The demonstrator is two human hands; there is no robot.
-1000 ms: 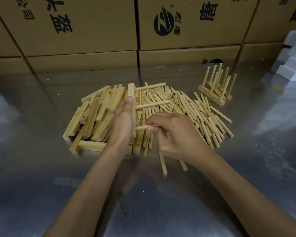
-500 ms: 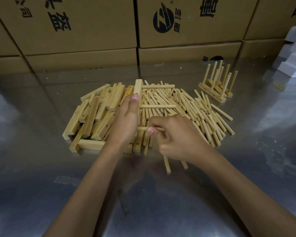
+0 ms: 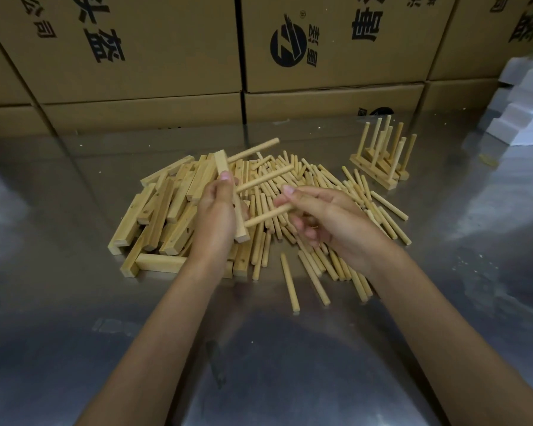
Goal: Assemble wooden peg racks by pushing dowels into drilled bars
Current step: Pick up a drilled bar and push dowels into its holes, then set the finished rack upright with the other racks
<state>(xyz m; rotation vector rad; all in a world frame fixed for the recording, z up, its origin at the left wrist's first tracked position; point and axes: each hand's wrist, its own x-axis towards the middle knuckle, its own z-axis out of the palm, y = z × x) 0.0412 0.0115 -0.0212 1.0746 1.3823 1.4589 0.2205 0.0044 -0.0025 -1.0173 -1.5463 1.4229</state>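
Observation:
My left hand (image 3: 217, 216) grips a drilled wooden bar (image 3: 221, 162) held nearly upright over the piles. Two dowels (image 3: 260, 179) stick out of the bar toward the right. My right hand (image 3: 323, 216) holds a third dowel (image 3: 266, 215) whose free end points at the bar's lower part, close to it; whether it sits in a hole I cannot tell. A pile of drilled bars (image 3: 157, 210) lies to the left under my left hand. A pile of loose dowels (image 3: 336, 192) spreads to the right under my right hand.
Finished peg racks (image 3: 382, 155) stand upright at the back right of the shiny metal table (image 3: 259, 348). Cardboard boxes (image 3: 166, 56) form a wall along the far edge. White foam blocks (image 3: 523, 112) are stacked at the far right.
The bar has been lifted and tilted, its two dowels now slanting up to the right. My right hand has slid back along the third dowel, its fingers looser.

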